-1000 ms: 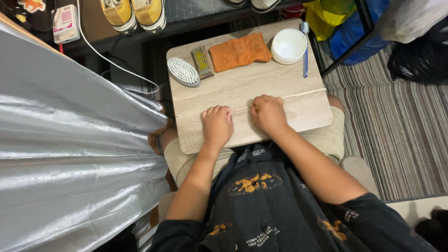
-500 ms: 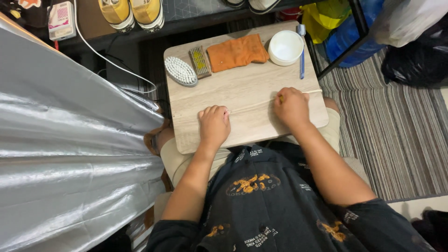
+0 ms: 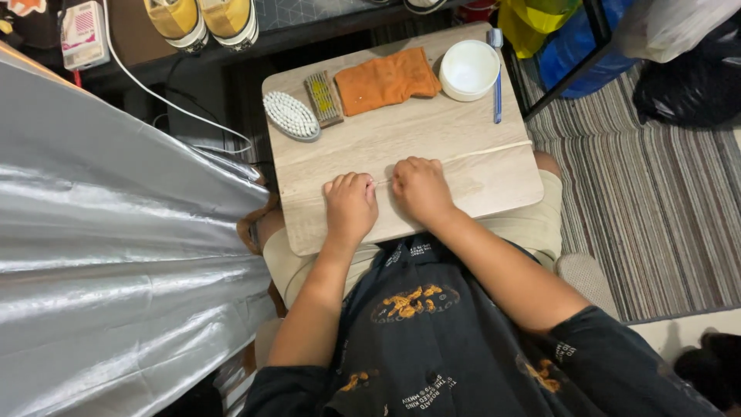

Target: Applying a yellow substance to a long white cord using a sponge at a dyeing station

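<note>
I see my left hand and right hand resting palm-down, side by side, holding nothing, on the pale wood-grain desk. Beyond them lie a white brush, orange cloth and white bowl.

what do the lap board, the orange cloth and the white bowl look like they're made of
The lap board looks like light wood or wood-look laminate: pale grain streaks, matte finish. The orange cloth seems a soft, napped fabric, maybe microfibre: it lies folded with limp creases and no shine. The white bowl could be plastic or ceramic: smooth, even white, slightly glossy rim; the look leaves it open.
</note>
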